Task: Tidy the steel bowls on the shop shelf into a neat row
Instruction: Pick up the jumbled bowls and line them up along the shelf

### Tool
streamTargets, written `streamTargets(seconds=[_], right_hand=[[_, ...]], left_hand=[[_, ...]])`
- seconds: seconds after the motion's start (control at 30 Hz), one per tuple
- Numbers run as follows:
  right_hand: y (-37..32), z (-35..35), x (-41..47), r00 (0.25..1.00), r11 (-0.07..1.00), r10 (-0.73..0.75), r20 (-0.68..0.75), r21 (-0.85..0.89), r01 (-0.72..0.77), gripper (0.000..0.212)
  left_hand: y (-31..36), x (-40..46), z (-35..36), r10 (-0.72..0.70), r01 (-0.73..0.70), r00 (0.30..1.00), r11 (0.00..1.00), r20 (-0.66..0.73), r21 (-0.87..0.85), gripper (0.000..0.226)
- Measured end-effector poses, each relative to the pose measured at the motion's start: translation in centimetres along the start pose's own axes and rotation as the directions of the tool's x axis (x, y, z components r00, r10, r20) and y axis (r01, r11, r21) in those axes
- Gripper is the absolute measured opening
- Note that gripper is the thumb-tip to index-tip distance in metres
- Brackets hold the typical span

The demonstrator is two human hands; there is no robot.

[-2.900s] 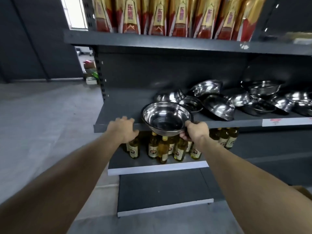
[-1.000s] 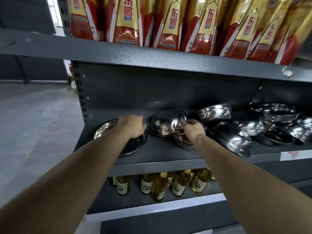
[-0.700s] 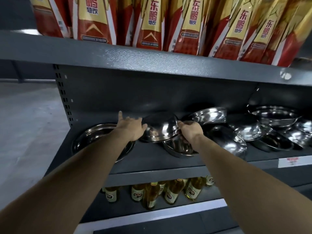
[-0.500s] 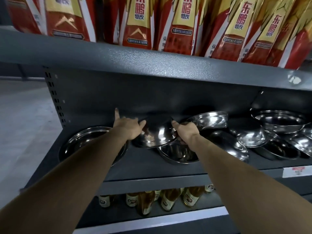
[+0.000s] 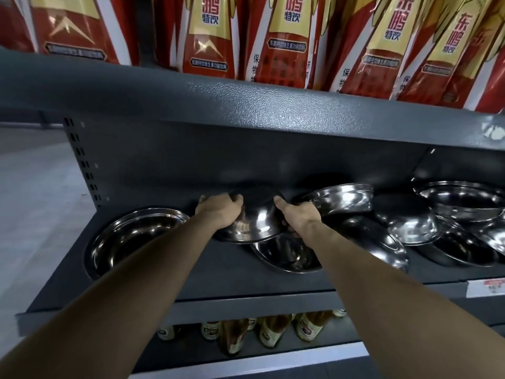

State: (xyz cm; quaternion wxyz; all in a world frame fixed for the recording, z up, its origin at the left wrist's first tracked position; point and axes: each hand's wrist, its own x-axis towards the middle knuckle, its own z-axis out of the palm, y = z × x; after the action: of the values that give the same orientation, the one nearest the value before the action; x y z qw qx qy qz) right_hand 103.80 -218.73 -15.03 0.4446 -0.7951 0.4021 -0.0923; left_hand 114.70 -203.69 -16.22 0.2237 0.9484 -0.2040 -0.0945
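Red-and-gold drink packs (image 5: 284,39) stand above; glass bottles (image 5: 269,333) stand below.

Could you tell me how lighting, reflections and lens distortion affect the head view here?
Head view: the wide lens bows the upper shelf edge; the held bowl between left hand and right hand mirrors dark surroundings; the shelf recess lies in shadow.

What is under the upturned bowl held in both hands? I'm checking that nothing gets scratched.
Under the upturned bowl, held by the left hand and right hand, an upright bowl shows at its right edge. Whether they touch is hidden, as is the shelf beneath.
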Motion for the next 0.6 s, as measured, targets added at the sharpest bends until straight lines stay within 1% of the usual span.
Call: streamTargets(seconds=[0.13,0.23,0.3,0.37,0.43,0.5,0.6], right_hand=[[-0.1,-0.1,-1.0,0.997,0.999,0.024,-0.069,0.042,-0.021,0.072],[-0.6,0.1,-2.6,0.992,0.998,0.021,-0.123,0.059,-0.014,0.064],[-0.8,0.3,-3.8,0.984,0.996,-0.015,-0.178,0.082,0.030,0.061],[-1.0,0.5,-5.1,0.972,0.985,-0.059,-0.225,0.146,0.094,0.062],[-1.3,0.6,-6.6,0.962,0.966,-0.101,-0.252,0.206,0.155,0.066],[-1.5,0.6,-7.7,0.949,0.948,-0.153,-0.276,0.230,0.220,0.066],[-1.6,0.4,-9.1,0.943,0.928,-0.184,-0.276,0.267,0.259,0.063]], left_hand=[[0.4,-0.8,-0.8,-0.032,0.029,0.999,0.997,-0.043,-0.076,0.051],[1.3,-2.1,-1.7,-0.049,0.033,0.994,0.986,-0.096,-0.163,0.053],[1.6,-3.0,-2.5,-0.052,0.021,0.989,0.976,-0.141,-0.215,0.057],[1.8,-4.0,-3.2,-0.060,0.002,0.980,0.957,-0.190,-0.291,0.058],[1.9,-5.0,-4.0,-0.080,-0.023,0.970,0.910,-0.230,-0.413,0.058],[1.8,-5.9,-4.8,-0.088,-0.070,0.961,0.836,-0.260,-0.544,0.057],[1.4,-6.9,-6.2,-0.106,-0.104,0.959,0.730,-0.263,-0.675,0.056]])
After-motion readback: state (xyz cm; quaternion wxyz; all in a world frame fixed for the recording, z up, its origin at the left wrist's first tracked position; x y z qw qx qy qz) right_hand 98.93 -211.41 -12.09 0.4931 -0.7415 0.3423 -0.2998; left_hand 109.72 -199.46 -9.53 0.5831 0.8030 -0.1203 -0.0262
